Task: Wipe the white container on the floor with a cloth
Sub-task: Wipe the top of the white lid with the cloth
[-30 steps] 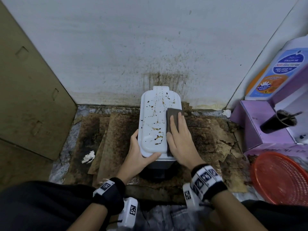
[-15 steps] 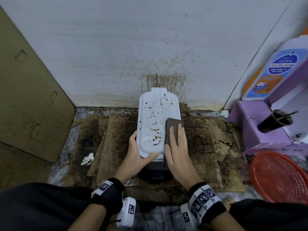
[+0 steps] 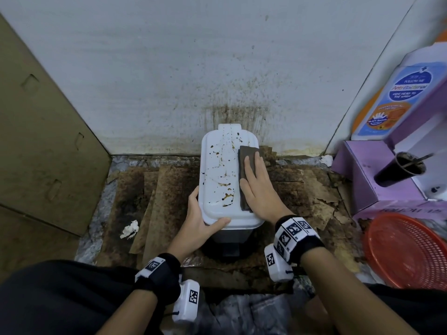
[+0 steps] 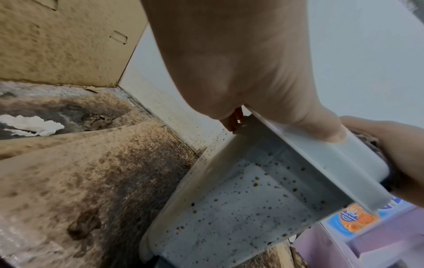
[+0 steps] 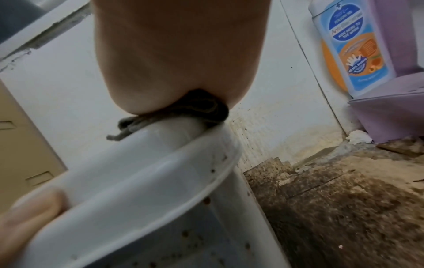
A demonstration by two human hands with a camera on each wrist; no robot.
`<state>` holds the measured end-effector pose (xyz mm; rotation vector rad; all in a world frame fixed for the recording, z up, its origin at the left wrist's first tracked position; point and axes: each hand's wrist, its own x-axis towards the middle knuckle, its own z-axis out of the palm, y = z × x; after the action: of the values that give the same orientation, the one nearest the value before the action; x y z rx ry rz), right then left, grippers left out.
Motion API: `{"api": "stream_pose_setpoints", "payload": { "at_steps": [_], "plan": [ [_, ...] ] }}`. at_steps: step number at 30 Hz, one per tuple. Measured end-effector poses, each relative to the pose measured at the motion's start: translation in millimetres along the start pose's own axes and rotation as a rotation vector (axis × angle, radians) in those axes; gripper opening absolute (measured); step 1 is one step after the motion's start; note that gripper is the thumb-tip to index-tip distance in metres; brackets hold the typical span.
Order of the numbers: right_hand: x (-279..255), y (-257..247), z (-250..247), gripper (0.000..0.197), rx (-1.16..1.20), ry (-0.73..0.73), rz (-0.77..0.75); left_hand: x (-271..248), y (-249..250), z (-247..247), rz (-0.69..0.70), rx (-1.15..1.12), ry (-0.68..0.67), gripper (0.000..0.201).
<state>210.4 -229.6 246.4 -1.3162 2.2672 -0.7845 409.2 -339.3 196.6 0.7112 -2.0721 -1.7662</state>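
We crouch in a floor corner where the white rectangular plastic container [image 3: 225,180] stands upright against the stained wall, resting on soiled brown cardboard sheets [image 3: 167,189]. Our left hand [image 3: 200,226] clamps the near left corner of its lid, thumb lying across the front edge and fingers wrapped down the left side, to hold the container steady. Our right hand [image 3: 256,187] lies flat, fingers straight and together, pressing a folded dark brown cloth [image 3: 246,160] onto the right-hand strip of the lid. The two hands are apart, one on each side of the lid.

Progress, as we judge it: the wipe is at an early stage. The strip under and around the cloth looks cleaner, but brown splashes and drips cover the centre and left of the lid. In the left wrist view the container's side wall [image 4: 241,208] is peppered with small brown specks, so the sides also remain to be wiped. The rear face, against the wall, is hidden; we cannot tell its condition.

Nearby stand a red plastic mesh basket [image 3: 408,250], a purple cardboard box [image 3: 362,180] and a crumpled white tissue [image 3: 130,228] on the floor.
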Motion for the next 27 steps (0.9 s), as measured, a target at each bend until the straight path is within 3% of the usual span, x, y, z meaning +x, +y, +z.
{"api": "stream_pose_setpoints", "payload": {
  "at_steps": [8, 19, 27],
  "plan": [
    [-60.9, -6.5, 19.5, 0.063, -0.155, 0.082, -0.056, 0.8, -3.6, 0.8, 0.017, 0.002, 0.005, 0.111],
    [3.6, -12.5, -1.4, 0.065, -0.181, 0.002, 0.059, -0.3, 1.2, -1.4, 0.002, -0.001, -0.018, 0.108],
    [-41.1, -14.6, 15.4, 0.064, -0.212, 0.064, 0.009, -0.8, 4.9, -5.1, 0.020, 0.048, -0.030, 0.110]
  ]
}}
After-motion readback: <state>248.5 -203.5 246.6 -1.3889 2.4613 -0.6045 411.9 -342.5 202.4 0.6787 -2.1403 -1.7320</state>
